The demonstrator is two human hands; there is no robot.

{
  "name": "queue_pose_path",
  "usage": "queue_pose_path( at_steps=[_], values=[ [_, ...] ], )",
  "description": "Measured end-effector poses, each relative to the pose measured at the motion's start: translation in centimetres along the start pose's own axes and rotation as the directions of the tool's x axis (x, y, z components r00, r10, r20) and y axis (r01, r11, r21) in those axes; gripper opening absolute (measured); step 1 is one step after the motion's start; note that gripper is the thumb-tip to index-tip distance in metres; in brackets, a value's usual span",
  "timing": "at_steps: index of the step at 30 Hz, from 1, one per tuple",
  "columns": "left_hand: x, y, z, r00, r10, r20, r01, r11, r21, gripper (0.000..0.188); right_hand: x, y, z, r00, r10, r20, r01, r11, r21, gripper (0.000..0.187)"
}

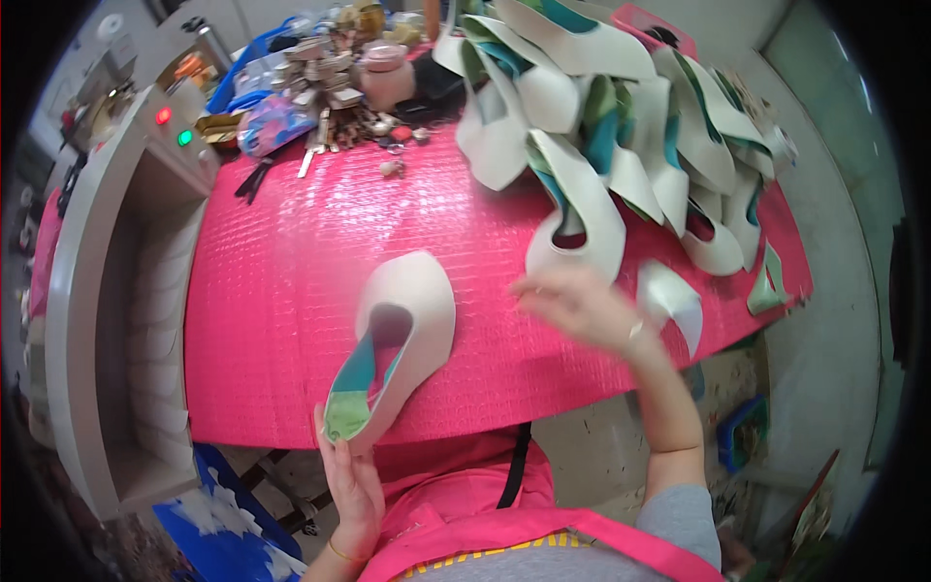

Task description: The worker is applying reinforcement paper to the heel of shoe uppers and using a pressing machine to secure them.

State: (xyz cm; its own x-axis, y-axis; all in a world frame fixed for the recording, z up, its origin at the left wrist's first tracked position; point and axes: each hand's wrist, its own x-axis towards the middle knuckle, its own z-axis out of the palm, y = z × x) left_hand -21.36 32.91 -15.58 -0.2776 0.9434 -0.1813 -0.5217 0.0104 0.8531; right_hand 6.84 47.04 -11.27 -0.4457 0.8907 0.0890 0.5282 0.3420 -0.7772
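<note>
A white shoe upper [432, 325] with a teal and green lining lies on the pink table, its rounded toe end pointing away from me. My left hand [351, 477] grips its heel end at the table's near edge, the fingers against the outside. To the right, my right hand [580, 308] is over the table, smeared by motion, so I cannot make out its fingers or anything in them. Just beyond it lies another white upper [593, 209] at the near side of a heap of similar uppers [669, 126]. A small white domed piece [669, 296] sits beside my right wrist.
A grey machine [121, 320] with an open chamber and red and green lights stands along the left. At the back are a pink jar [386, 78], small tools and a blue bin [228, 82]. A green-lined scrap [769, 281] lies at the right edge.
</note>
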Motion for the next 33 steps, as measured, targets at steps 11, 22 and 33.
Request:
queue_pose_path(
  at_steps=[11,22,33],
  values=[
    [-1.6,3.8,6.3,0.719,-0.01,0.695,-0.374,0.837,0.399,0.04,-14.3,4.5,-4.6,0.784,0.174,-0.596,-0.579,0.551,-0.601,0.057],
    [2.2,-14.5,15.0,0.234,-0.745,0.624,0.55,0.631,0.547,0.038,-19.2,1.7,4.2,0.835,0.086,-0.544,-0.402,0.77,-0.495,0.045],
    [-1.1,-10.2,16.9,0.295,-0.654,0.696,0.439,0.74,0.51,0.036,-17.7,-2.1,2.0,0.805,0.276,-0.525,-0.374,0.923,-0.087,0.04]
  ],
)
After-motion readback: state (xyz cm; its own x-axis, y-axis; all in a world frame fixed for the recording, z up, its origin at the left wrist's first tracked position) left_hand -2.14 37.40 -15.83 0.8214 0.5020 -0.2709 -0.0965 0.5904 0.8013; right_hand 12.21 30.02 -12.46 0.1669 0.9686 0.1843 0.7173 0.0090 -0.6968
